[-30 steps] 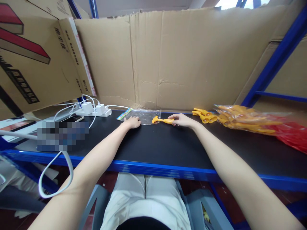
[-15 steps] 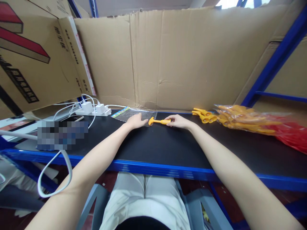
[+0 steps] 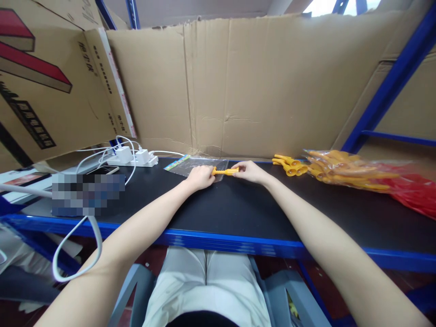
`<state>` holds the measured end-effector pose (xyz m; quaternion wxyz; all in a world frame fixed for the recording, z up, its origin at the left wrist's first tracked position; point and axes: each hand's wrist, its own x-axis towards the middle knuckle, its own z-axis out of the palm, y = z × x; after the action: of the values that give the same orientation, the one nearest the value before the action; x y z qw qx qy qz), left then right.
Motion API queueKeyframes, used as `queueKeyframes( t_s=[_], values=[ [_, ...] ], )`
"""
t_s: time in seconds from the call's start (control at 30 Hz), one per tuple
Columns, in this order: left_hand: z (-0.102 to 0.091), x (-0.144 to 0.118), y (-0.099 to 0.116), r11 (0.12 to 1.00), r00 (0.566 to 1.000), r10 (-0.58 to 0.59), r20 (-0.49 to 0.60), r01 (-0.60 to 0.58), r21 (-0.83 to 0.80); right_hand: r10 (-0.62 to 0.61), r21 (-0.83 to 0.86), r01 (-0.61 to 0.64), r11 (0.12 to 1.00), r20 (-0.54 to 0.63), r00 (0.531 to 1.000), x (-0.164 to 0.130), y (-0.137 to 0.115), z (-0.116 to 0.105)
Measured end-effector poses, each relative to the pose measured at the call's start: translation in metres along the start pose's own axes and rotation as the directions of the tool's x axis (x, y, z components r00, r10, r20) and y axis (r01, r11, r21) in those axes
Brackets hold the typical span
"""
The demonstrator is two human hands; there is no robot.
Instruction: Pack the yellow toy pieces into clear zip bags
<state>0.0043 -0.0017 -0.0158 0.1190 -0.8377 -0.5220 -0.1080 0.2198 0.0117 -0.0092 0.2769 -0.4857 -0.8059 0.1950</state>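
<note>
A yellow plastic hammer-shaped toy (image 3: 225,171) lies crosswise between my two hands, just above or on the black tabletop. My left hand (image 3: 201,177) is closed round its left end, so the T-shaped head is hidden. With thumb and fingertips, my right hand (image 3: 250,173) pinches the thicker handle end. A clear plastic bag (image 3: 182,167) with a colourful printed header lies flat behind and partly beneath my left hand.
Loose yellow pieces with hollow round ends (image 3: 291,165) lie to the right. Beside them are a clear bag of yellow pieces (image 3: 340,170) and red pieces in plastic (image 3: 413,188). A white power strip (image 3: 148,159) with cables and a phone (image 3: 102,170) are at left. Cardboard (image 3: 272,91) walls the back.
My left hand has moved right and closed over the toy's head, which showed before. The clear bag has shifted slightly right. My right hand keeps its pinch, a little further left.
</note>
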Motion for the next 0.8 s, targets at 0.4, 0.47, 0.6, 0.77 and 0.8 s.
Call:
queueKeyframes(
  t_s=[0.4, 0.47, 0.6, 0.77, 0.8],
  values=[
    [0.001, -0.004, 0.015, 0.983, 0.986, 0.146, -0.075, -0.153, -0.097, -0.079, -0.137, 0.084, 0.987, 0.040, 0.996, -0.002, -0.014, 0.017],
    [0.002, 0.000, 0.007, 0.987, 0.993, 0.074, -0.097, -0.086, -0.135, -0.095, -0.213, 0.109, 0.971, 0.075, 0.993, -0.002, -0.014, 0.017],
    [0.002, 0.008, -0.020, 0.963, 0.963, -0.230, -0.143, 0.204, -0.174, -0.136, -0.390, 0.149, 0.909, 0.061, 0.989, -0.001, -0.012, 0.018],
    [0.009, 0.011, -0.068, 0.831, 0.843, -0.537, -0.037, 0.521, -0.196, -0.109, -0.409, 0.120, 0.905, 0.051, 0.993, -0.005, -0.020, 0.016],
    [0.013, 0.012, -0.076, 0.800, 0.820, -0.572, 0.019, 0.563, -0.206, -0.081, -0.375, 0.099, 0.922, 0.062, 0.995, -0.006, -0.022, 0.015]
  ],
)
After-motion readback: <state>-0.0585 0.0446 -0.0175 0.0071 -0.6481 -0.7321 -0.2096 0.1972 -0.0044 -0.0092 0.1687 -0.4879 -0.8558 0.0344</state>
